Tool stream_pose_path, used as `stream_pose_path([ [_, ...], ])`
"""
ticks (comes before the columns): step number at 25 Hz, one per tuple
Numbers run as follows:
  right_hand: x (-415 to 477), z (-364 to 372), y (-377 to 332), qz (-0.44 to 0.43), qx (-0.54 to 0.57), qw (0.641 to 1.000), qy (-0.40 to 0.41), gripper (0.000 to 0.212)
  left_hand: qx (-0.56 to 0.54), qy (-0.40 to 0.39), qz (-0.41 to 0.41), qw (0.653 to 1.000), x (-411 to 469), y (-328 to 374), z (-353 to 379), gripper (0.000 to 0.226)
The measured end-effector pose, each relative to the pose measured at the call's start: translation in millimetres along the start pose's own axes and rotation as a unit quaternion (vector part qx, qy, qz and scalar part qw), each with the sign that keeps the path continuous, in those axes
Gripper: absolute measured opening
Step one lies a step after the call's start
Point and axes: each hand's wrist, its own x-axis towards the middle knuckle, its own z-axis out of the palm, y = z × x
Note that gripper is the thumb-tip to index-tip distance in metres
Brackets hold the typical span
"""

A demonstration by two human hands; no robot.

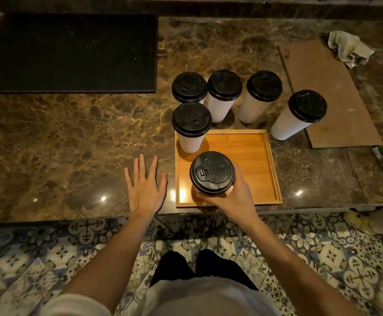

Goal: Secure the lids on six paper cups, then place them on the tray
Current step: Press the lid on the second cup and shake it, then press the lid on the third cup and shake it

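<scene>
Right hand (234, 197) wraps a white paper cup (211, 173) with a glossy black domed lid, at the square wooden tray's (273, 169) 7 o'clock corner. A second lidded cup (191, 127) stands at its 11 o'clock corner. Four lidded cups (224, 94) stand on polished brown marble counter (72, 144) toward 12 o'clock. Left hand (143, 185) rests flat at 9 o'clock, fingers spread, holding nothing.

Counter (76, 137): brown veined marble, polished, glossy, with point glare near the lower edge. Mat (67, 53), upper left: black, matt, faintly speckled. Tray (243, 156), centre: wood, smooth, satin sheen, warm orange. Cups (218, 108): white paper, matt. Lids (211, 171): black plastic, semi-gloss, moulded relief. Board (327, 92), right: brown cardboard, flat, dull. Cloth (347, 47), upper right: pale woven fabric, crumpled, rough. Floor (49, 258), bottom: patterned tile.
</scene>
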Motion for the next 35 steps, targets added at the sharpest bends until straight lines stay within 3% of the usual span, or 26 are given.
stream_pose_path([
  [8, 5.6, 13.8, -9.5, 0.009, -0.020, 1.000, -0.014, 0.087, -0.007, 0.007, -0.003, 1.000, 2.2, 0.4, -0.6, 0.057],
  [17, 7.6, 35.3, -7.1, 0.010, -0.035, 0.999, -0.036, 0.097, -0.010, -0.015, 0.000, 1.000, 3.3, 1.2, -6.5, 0.060],
  [19, 7.6, 31.7, -10.8, 0.019, -0.038, 0.997, -0.057, 0.099, -0.007, -0.013, 0.000, 1.000, 2.9, 2.1, -8.3, 0.059],
  [21, 9.4, 15.6, -19.2, 0.008, -0.091, 0.988, -0.128, 0.101, -0.004, -0.012, 0.000, 1.000, 2.6, 2.6, -9.7, 0.060],
  [24, 25.1, -36.5, -46.1, 0.003, -0.264, 0.937, -0.229, 0.089, -0.007, -0.014, -0.002, 1.000, 2.4, 3.2, -11.8, 0.061],
  [27, 63.2, -86.5, -91.3, -0.051, -0.364, 0.926, -0.087, 0.068, -0.011, -0.022, -0.002, 1.000, 2.5, 4.0, -14.1, 0.062],
  [29, 100.3, -94.9, -120.4, -0.141, -0.366, 0.920, -0.017, 0.082, -0.011, -0.026, 0.001, 1.000, 2.2, 4.6, -15.8, 0.063],
  [30, 121.8, -91.9, -131.5, -0.181, -0.398, 0.899, -0.023, 0.094, -0.014, -0.028, 0.002, 1.000, 2.0, 4.8, -16.5, 0.064],
  [32, 167.7, -78.3, -144.8, -0.236, -0.490, 0.834, -0.091, 0.116, -0.026, -0.025, 0.000, 0.999, 2.6, 5.8, -17.3, 0.063],
  [35, 220.1, -50.2, -146.1, -0.285, -0.566, 0.742, -0.218, 0.132, -0.030, -0.022, 0.001, 0.999, 3.7, 4.7, -15.6, 0.062],
])
